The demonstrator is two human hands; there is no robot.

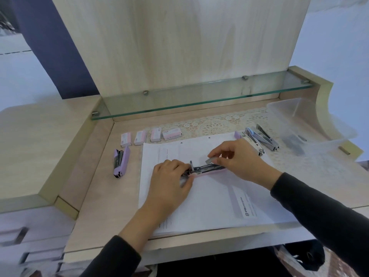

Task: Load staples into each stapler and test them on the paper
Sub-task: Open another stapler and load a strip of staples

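A pink stapler point(207, 171) lies opened flat on the stack of white paper point(209, 202), its metal staple channel facing up. My left hand point(171, 178) grips its left end. My right hand point(237, 158) pinches a grey strip of staples point(211, 160) just above the channel's right half. A purple stapler point(120, 161) lies opened on the desk left of the paper. Two more opened staplers, one lilac and white point(252, 141) and one chrome point(266, 137), lie at the paper's far right corner. Several small staple boxes point(149, 136) sit in a row behind the paper.
A clear plastic tub point(311, 124) lies tipped on a lace mat point(217, 124) at the far right, with dark items inside. A glass shelf point(199, 98) overhangs the back of the desk. A raised wooden ledge point(40, 148) borders the left side.
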